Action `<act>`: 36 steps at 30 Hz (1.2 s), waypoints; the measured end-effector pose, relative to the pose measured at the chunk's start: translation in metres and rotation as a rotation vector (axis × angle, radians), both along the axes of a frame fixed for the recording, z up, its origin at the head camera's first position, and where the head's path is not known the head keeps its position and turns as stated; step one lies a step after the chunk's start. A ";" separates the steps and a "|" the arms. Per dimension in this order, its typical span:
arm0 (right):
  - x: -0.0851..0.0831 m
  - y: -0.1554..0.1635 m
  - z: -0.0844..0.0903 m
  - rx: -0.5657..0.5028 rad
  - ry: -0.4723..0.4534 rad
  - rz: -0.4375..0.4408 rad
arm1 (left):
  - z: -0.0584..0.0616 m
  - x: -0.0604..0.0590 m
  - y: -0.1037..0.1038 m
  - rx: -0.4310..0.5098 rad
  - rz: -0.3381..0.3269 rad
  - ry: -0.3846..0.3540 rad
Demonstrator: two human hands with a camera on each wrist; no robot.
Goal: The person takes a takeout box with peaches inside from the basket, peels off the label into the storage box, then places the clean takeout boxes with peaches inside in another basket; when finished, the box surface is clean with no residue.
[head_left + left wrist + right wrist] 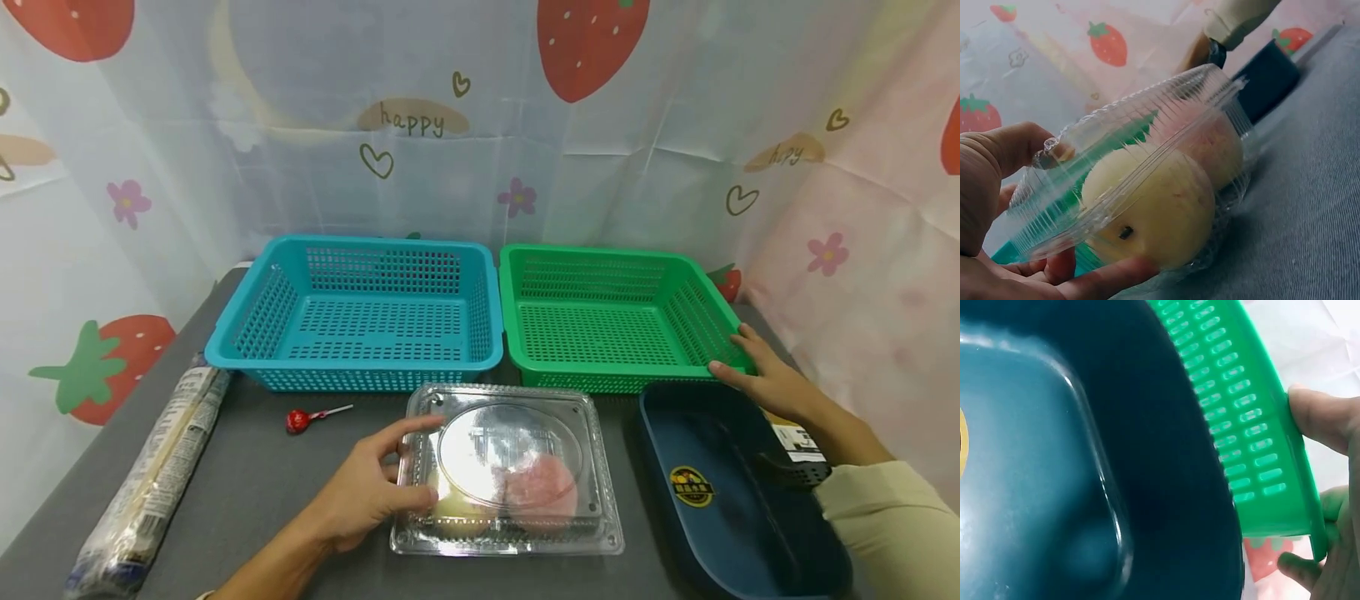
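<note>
My left hand (pixel 367 483) grips the left side of a clear plastic clamshell box (pixel 517 533), which is closed. Inside it lie a pale yellow round fruit (pixel 1147 206) with a short dark stem and a pinkish round fruit (pixel 542 492). In the left wrist view, the thumb and fingers (pixel 1110 278) stand on either side of the box's edge. My right hand (pixel 772 383) holds the right front corner of the green basket (pixel 622 371). In the right wrist view, its thumb lies on the rim while other fingers curl beneath.
Left of the green basket stands a blue basket (pixel 352 377). A dark blue tub (pixel 738 517) with a round label sits at the right, below my right forearm. A red lollipop (pixel 298 421) and a long wrapped package (pixel 153 475) lie at the left. Printed curtains hang behind.
</note>
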State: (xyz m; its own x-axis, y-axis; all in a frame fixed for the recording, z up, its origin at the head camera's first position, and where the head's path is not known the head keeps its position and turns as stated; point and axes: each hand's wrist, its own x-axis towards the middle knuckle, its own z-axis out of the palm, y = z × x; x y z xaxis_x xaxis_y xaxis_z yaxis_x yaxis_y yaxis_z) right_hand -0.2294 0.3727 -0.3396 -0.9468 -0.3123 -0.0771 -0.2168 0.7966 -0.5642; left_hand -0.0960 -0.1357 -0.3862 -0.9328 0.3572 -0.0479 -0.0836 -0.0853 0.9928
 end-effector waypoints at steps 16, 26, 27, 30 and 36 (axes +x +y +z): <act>-0.001 0.003 0.004 0.013 -0.045 -0.041 | 0.048 -0.006 0.010 0.114 -0.017 0.003; 0.001 0.004 0.008 0.041 -0.051 -0.068 | 0.093 -0.036 0.026 0.064 -0.035 0.069; 0.000 0.004 0.008 0.045 -0.049 -0.070 | 0.097 -0.039 0.028 0.062 -0.033 0.076; -0.001 0.002 0.008 0.048 -0.046 -0.069 | 0.108 -0.049 0.033 0.069 -0.024 0.084; -0.005 -0.001 0.008 0.043 -0.038 -0.059 | 0.131 -0.076 0.045 0.112 0.000 0.054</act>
State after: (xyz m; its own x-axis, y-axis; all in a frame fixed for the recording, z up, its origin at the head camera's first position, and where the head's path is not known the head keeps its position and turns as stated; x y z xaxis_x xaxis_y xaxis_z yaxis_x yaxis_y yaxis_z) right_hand -0.2344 0.3720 -0.3314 -0.9596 -0.2516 -0.1258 -0.1476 0.8310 -0.5364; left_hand -0.1718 -0.0908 -0.2551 -0.9329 0.3577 0.0423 -0.0307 -0.1960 0.9801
